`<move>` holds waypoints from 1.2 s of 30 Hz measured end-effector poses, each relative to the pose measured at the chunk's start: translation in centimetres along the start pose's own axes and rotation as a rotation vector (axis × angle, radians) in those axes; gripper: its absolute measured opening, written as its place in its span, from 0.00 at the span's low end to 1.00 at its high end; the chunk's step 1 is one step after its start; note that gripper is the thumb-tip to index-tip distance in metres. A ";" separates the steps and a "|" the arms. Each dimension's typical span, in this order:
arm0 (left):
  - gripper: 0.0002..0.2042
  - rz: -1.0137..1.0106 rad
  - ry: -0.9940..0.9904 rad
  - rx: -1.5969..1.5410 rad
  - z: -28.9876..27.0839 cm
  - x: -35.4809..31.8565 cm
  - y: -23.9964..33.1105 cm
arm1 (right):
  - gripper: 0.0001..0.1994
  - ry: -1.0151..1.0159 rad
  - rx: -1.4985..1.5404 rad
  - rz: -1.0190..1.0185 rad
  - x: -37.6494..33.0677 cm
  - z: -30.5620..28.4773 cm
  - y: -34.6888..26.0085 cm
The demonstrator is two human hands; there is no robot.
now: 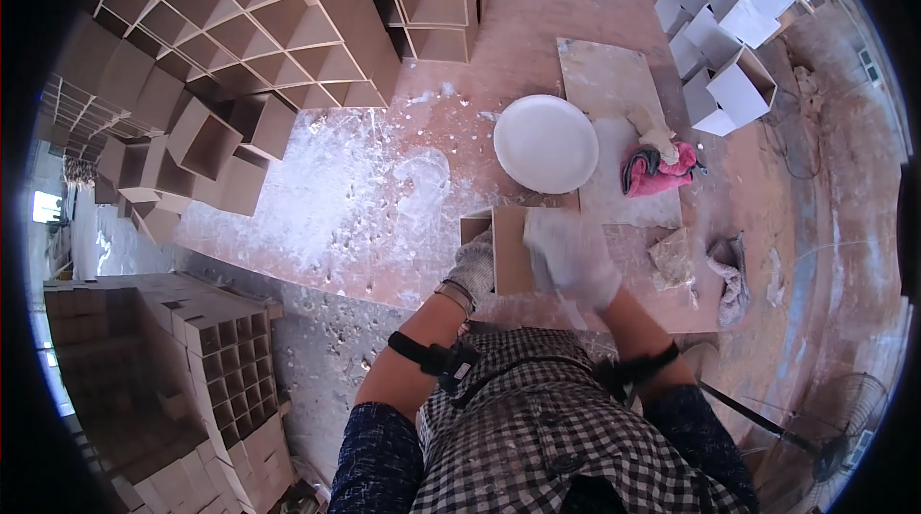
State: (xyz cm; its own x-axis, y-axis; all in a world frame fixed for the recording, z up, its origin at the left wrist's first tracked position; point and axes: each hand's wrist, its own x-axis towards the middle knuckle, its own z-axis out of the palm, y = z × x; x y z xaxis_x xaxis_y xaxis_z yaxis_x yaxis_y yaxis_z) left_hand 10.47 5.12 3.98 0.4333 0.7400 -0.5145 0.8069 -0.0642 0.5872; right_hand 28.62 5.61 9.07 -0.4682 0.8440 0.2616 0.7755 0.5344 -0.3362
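Note:
My left hand (472, 269), in a knitted grey-white glove, grips the left side of an open brown cardboard box (513, 260) near the table's front edge. My right hand (583, 260), in a pale glove, is at the box's right side. It is smeared by motion, so its fingers do not show. A thin pale strip sticks out below it; I cannot make out what it is. Just beyond the box sits a round white plate-like dish (547, 145).
Stacked brown open boxes (259, 30) stand at the far left, white boxes (734, 87) at the far right. A flat board (604, 78), a pink-and-dark cloth (660, 169) and a grey cloth (729, 279) lie right. More boxes (235, 370) stand lower left, a fan (849, 428) lower right.

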 end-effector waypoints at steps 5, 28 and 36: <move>0.29 0.174 0.151 0.019 2.6 0.6 -3.3 | 0.04 -0.091 0.256 -0.145 -2.9 -1.2 -3.5; 0.25 0.140 0.207 -0.290 2.7 0.9 -1.2 | 0.09 -0.023 0.289 -0.198 -3.9 0.0 -4.1; 0.27 0.001 -0.004 -0.017 1.0 1.4 1.1 | 0.07 0.278 0.211 -0.074 3.0 0.4 -1.0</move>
State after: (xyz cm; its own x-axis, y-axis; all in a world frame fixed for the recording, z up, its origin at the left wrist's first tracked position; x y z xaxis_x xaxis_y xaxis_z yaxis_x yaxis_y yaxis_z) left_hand 12.40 5.42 3.31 0.4357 0.7371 -0.5166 0.7997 -0.0535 0.5981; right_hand 26.27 7.63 9.84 -0.3642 0.7733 0.5189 0.6253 0.6160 -0.4791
